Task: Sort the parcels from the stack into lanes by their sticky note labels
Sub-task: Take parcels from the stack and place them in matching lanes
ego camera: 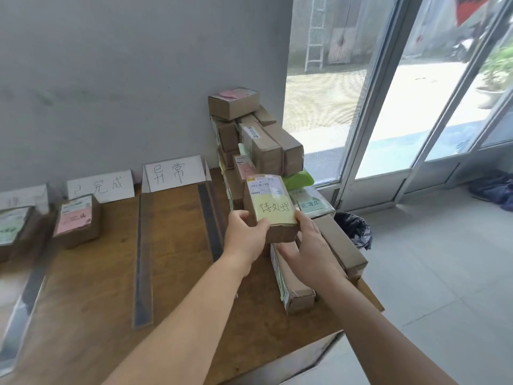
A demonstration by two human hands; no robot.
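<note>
Head view: both hands hold a small cardboard parcel (270, 211) with a yellow sticky note (274, 212), lifted just in front of the stack (249, 140) at the right. The left hand (245, 236) has its grip on the near-left corner, the right hand (308, 247) on the near-right edge. It looks stiff and light; holding the side walls should suit. The wooden tabletop (172, 262) carries strip-divided lanes beside a glass door (416, 93).

Brown cardboard parcel (270, 209) with yellow sticky note (274, 212), handwritten, upright, tilted back, between fingers of both hands. Stack (258, 140) of brown parcels behind fingers. 2 parcels, pink-noted (76, 220) and green-noted (14, 232), well left of fingers.
</note>
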